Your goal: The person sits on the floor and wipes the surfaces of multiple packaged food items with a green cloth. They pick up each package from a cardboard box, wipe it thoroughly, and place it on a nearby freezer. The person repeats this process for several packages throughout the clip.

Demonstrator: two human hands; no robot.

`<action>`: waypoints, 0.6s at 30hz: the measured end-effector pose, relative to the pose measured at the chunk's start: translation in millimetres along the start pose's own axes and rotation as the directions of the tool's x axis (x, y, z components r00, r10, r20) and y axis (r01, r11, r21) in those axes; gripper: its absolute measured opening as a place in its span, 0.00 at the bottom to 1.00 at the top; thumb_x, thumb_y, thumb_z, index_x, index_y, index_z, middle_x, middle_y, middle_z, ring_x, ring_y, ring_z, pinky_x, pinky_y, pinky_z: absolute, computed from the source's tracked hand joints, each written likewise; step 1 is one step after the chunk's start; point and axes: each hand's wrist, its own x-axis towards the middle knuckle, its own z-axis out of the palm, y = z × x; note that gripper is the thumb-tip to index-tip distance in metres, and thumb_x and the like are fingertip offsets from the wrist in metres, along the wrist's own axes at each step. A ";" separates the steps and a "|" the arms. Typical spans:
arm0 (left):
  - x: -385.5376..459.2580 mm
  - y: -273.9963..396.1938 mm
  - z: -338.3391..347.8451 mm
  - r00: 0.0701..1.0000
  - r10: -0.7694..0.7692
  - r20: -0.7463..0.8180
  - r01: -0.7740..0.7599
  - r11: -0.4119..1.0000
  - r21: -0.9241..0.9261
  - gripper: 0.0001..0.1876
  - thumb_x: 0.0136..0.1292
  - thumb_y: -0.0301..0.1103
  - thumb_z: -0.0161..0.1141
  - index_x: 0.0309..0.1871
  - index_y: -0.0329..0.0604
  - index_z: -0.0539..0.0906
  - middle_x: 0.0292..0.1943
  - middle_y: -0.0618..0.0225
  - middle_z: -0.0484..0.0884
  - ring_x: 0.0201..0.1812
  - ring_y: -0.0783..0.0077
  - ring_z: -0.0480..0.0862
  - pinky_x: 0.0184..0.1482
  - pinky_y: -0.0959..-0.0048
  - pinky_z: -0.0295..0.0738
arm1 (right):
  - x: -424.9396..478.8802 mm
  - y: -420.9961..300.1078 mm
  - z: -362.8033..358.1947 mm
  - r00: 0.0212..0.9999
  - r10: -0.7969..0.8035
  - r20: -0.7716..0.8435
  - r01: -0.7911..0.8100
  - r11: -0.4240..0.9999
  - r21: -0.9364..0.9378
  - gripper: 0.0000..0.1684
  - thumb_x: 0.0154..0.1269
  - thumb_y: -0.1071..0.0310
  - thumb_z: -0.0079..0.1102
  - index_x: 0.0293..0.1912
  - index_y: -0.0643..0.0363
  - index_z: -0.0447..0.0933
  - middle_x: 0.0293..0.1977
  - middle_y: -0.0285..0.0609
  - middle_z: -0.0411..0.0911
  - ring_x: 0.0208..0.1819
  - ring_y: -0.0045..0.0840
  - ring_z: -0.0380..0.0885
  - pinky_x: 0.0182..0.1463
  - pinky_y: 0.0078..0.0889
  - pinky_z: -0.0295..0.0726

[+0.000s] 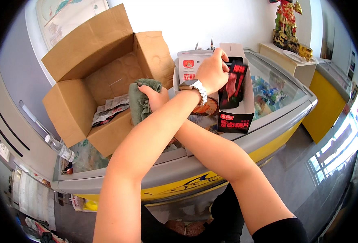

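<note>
My forearms cross, the left one over the right. My left hand (211,71), with a watch on its wrist, reaches to a black display box (236,121); its curled fingers are at the edge of a blurred black-and-red packet (235,83) tilted inside it. How the fingertips meet the packet is partly hidden. My right hand (158,97) grips a folded green cloth (141,100) at the front right of an open cardboard box (72,107). Several silver-and-black packets (112,110) lie in that box. Behind my left hand stands a light-coloured box of packets (188,65).
The boxes stand on a chest freezer (277,121) with a glass top and a grey rim. A plastic bottle (59,148) lies at its left end. Behind, at right, a painted statue (285,29) and a plate (294,56) sit on a cabinet (277,57).
</note>
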 end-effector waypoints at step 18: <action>-120.2 -124.2 -247.5 0.939 -0.313 -0.145 0.344 0.882 0.321 0.16 0.57 0.30 0.65 0.48 0.36 0.77 0.43 0.61 0.83 0.46 0.70 0.82 0.50 0.70 0.77 | 1.1 5.5 1.3 0.998 -0.023 -0.053 0.040 0.939 0.341 0.10 0.59 0.68 0.61 0.39 0.63 0.78 0.31 0.37 0.79 0.29 0.19 0.75 0.34 0.26 0.75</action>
